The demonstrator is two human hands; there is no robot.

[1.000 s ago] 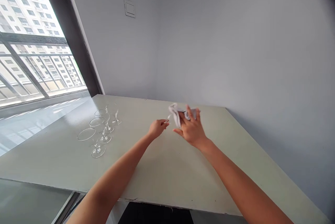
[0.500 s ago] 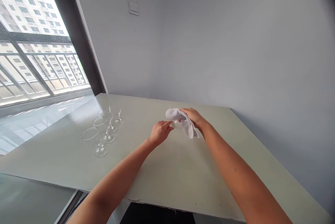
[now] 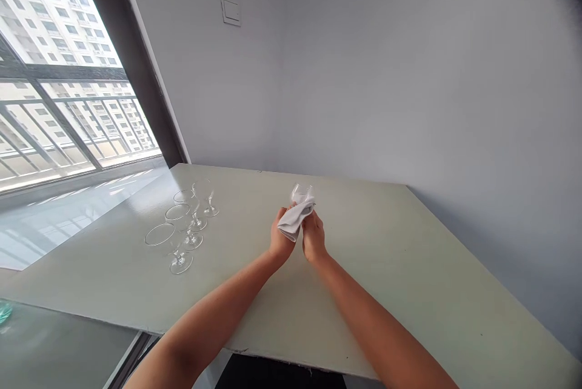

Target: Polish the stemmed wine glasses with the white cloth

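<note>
A clear stemmed glass (image 3: 301, 192) points its bowl away from me, above a white cloth (image 3: 294, 219) that covers its lower part. My left hand (image 3: 282, 237) is closed around the glass from the left, its fingertips mostly behind the cloth. On the other side, my right hand (image 3: 313, 235) grips the cloth against the glass's lower part. The stem and foot of this glass are hidden by cloth and fingers.
Several clear stemmed glasses (image 3: 180, 263) stand upright in a row on the left of the pale table (image 3: 364, 292). Grey walls (image 3: 386, 74) border the table's back and right. A window (image 3: 68, 104) with a railing outside is at far left.
The held glass has turned so its bowl points away. My right hand and the cloth have moved left and nearer, from the bowl to the lower part. Both hands are now close together.
</note>
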